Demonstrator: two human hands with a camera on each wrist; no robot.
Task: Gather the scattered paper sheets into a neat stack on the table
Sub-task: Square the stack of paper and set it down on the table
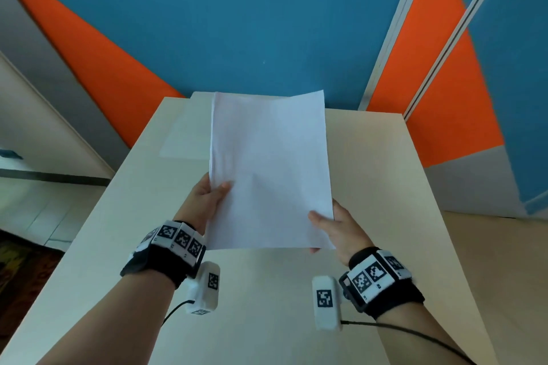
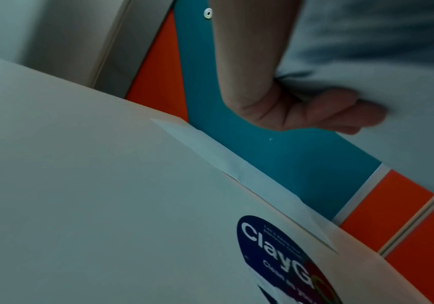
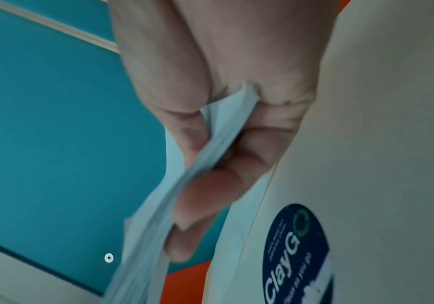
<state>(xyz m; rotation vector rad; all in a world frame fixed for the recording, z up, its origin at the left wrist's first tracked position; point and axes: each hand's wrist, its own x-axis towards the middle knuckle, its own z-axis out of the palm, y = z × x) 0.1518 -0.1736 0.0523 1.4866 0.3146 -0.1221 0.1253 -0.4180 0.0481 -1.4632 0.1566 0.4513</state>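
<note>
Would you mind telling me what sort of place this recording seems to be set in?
Probably an office or shared canteen: a pale laminate table against blue and orange partition panels, and a ClayGo "clean as you go" sticker on the tabletop.

a pale beige table (image 1: 370, 175) stands against a wall of teal panels (image 1: 237, 24) cut by slanted orange panels (image 1: 98, 68), with grey sections low on the right. a pale vertical trim strip (image 1: 394, 29) divides the wall on the right. a round dark blue sticker (image 2: 283, 259) reading "claygo" lies on the tabletop. light tiled floor (image 1: 38, 213) shows at left, beside a dark patterned rug (image 1: 20, 281).
</note>
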